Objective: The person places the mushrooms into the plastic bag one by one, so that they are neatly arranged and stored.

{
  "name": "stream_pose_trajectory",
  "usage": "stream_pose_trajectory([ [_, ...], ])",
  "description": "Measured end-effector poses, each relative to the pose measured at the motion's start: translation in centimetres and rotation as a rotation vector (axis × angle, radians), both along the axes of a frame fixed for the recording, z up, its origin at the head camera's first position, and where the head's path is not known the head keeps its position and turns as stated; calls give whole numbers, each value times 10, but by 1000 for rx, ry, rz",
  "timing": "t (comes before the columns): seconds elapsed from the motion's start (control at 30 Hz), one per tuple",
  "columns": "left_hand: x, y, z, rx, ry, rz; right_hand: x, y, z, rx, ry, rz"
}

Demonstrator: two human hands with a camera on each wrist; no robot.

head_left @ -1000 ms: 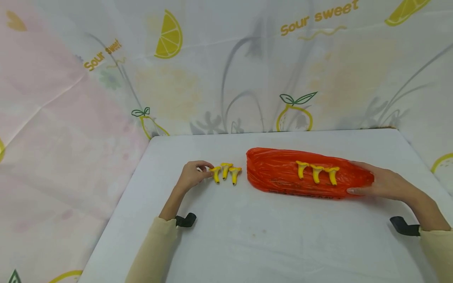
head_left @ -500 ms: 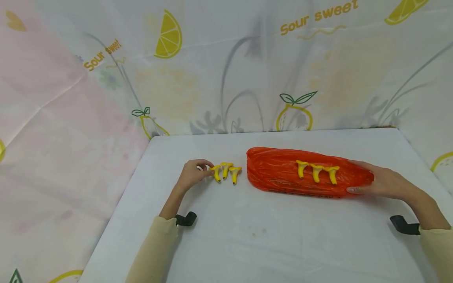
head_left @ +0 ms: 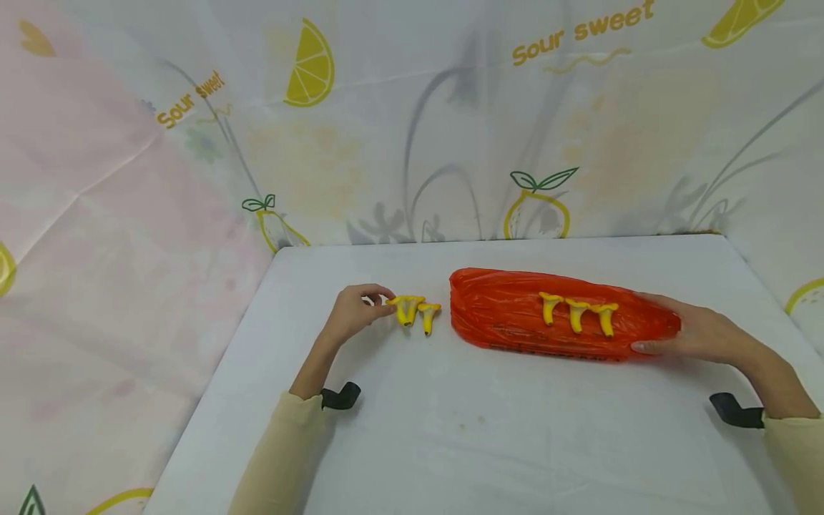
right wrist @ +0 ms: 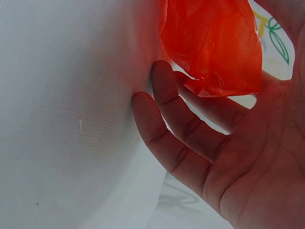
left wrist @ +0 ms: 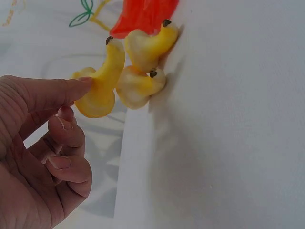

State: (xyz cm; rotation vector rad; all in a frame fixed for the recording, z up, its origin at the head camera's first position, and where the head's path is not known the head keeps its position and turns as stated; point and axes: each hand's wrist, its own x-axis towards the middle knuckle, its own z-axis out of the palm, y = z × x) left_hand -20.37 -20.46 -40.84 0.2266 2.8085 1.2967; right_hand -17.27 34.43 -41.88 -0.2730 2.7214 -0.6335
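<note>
While the person sits or stands at the near side, which I cannot tell, one yellow mushroom (left wrist: pixel 106 83) is pinched at its cap between the thumb and a finger of the left hand (head_left: pixel 356 311); the other fingers of this hand are bent and hold nothing. The stem of this mushroom has a dark end, and in the left wrist view it appears to be raised from the desk (head_left: pixel 515 443). Just beside it are two more mushrooms, a middle one (head_left: pixel 411 310) and an outer one (head_left: pixel 428 319), both on the white desk. Whether the pinched one touches the middle one, I cannot say.

More to the right lies a long red plastic bag (head_left: pixel 494 309), with some dark print along its near edge. On it, three similar mushrooms (head_left: pixel 576 315) make a row. The right hand (head_left: pixel 704 333) holds the right end of the bag, with the thumb on the near side; two of its fingertips reach down to the desk.

Both arms have pale yellow sleeves (head_left: pixel 277 454) and a black piece (head_left: pixel 341 395) at the wrist. Behind the desk hangs a cloth (head_left: pixel 380 150) printed with lemons and the words "Sour sweet".
</note>
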Motion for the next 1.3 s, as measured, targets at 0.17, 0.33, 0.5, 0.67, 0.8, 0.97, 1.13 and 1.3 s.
stream_pose_trajectory([
  [0.17, -1, 9, 8, 40, 18, -27, 0, 1, 1, 3, 0, -2],
  [0.33, -2, 19, 12, 87, 13, -32, -1, 1, 1, 8, -1, 1],
  [0.5, -5, 30, 14, 127, -8, -24, -1, 2, 2, 14, 4, 3],
  [0.67, -9, 42, 14, 143, -19, -40, -1, 2, 2, 8, 2, 3],
  [0.8, -11, 52, 16, 151, -33, -49, -1, 1, 1, 5, -8, 2],
  [0.97, -15, 64, 16, 166, -48, -58, -1, 1, 0, 11, -1, 1],
  [1.13, -18, 76, 14, 192, -43, -90, -1, 2, -1, 17, 1, 1],
  [1.3, -23, 91, 11, 223, -62, -128, -2, 2, -2, 14, 1, 2],
])
